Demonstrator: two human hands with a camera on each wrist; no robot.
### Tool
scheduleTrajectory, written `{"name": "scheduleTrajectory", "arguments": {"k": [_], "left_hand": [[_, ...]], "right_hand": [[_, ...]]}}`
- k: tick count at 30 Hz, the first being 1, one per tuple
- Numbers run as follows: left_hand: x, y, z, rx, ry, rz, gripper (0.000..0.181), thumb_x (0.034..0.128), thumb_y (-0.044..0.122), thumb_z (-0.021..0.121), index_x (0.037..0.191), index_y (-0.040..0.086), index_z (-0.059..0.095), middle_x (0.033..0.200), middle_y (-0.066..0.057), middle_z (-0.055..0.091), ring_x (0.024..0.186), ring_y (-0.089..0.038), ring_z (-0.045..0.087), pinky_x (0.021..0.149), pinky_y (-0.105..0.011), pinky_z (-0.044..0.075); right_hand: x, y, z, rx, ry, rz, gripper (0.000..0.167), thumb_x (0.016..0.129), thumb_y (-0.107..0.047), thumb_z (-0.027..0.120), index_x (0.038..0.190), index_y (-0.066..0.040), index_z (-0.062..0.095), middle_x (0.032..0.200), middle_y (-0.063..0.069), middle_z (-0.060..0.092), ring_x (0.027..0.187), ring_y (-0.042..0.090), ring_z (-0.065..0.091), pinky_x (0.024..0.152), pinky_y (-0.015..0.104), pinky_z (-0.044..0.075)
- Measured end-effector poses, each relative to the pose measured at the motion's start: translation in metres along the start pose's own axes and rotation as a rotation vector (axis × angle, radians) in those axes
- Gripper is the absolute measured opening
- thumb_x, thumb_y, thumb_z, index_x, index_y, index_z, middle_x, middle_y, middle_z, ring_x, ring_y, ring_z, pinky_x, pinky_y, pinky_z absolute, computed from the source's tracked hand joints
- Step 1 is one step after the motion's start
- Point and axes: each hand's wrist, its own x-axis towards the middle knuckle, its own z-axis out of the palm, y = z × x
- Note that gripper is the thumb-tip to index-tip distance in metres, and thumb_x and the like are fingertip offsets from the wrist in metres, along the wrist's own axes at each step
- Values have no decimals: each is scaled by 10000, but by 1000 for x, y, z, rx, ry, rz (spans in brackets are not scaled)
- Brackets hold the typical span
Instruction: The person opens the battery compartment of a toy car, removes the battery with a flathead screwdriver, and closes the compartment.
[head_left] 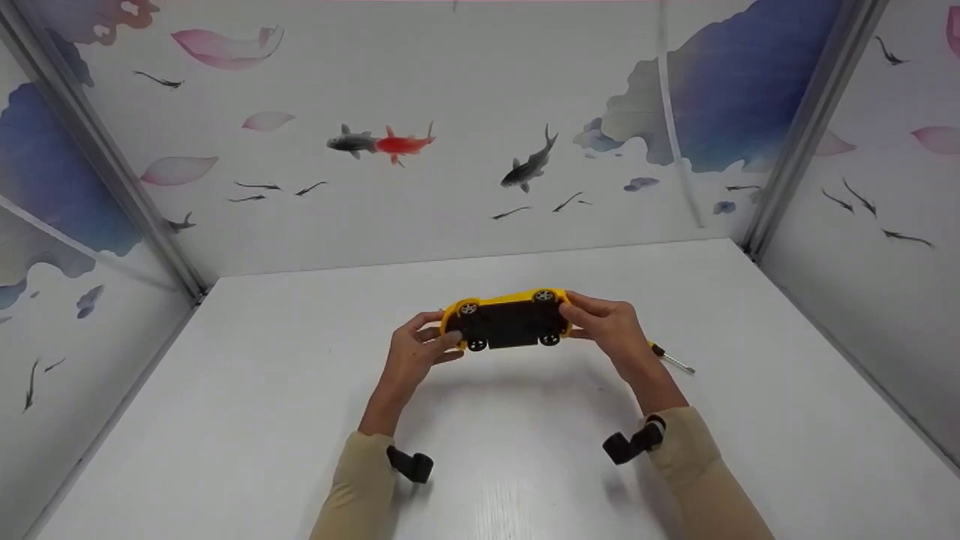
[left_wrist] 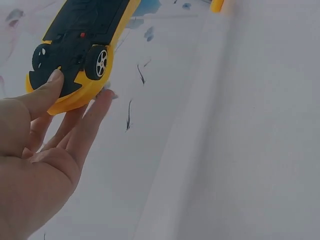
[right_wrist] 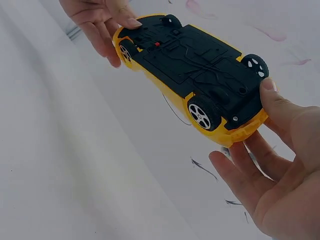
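Observation:
A yellow toy car (head_left: 513, 324) is held up above the white table, its black underside turned toward the head camera. Four-spoked detail aside, its wheels show dark tyres with silver hubs. My left hand (head_left: 417, 346) grips one end, thumb (left_wrist: 50, 90) on the underside and fingers behind the yellow body. At the other end my right hand (head_left: 609, 328) pinches the car the same way, its thumb (right_wrist: 276, 102) on the black base near a wheel. A small red part (right_wrist: 157, 44) shows on the underside. The car's top is hidden.
A screwdriver (head_left: 673, 358) with a yellow and black handle lies on the table (head_left: 247, 420), just right of my right wrist. Panels printed with fish and petals (head_left: 465, 90) wall the table at the back and both sides. Each wrist wears a black camera (head_left: 411, 463).

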Motion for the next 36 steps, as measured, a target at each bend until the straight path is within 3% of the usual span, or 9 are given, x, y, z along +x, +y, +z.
{"name": "scheduleTrajectory", "arguments": {"k": [14,21,31,36], "left_hand": [[0,5,3,-111,-31,-22,512,966,141,667,1418,38,451,1326,-258,598,1109,-288,698,921,-382,589],[-2,5,4,-111,-24,-26,466,966,100,652,1389,46,462,1320,-249,615,1092,-277,705,923,-379,588],[-2,4,5,-107,-10,-32,446,975,128,648,1376,41,475,1305,-237,630,1069,-276,714,900,-389,597],[-2,3,6,-112,-10,-21,476,972,149,655,1400,85,458,1250,-217,659,1027,-261,728,882,-402,604]], "right_hand": [[-1,-3,3,53,-2,-17,573,913,-432,709,1390,-131,608,1377,128,631,1141,172,676,873,283,601],[0,-3,4,56,19,11,559,943,-411,679,1408,-114,586,1360,156,620,1068,128,665,885,271,596],[2,-2,5,27,21,82,511,989,-400,614,1437,-160,561,1388,152,594,1157,217,609,905,276,590],[2,-1,4,36,27,85,490,1004,-370,600,1440,-152,556,1379,154,594,1120,199,619,891,268,593]]}}
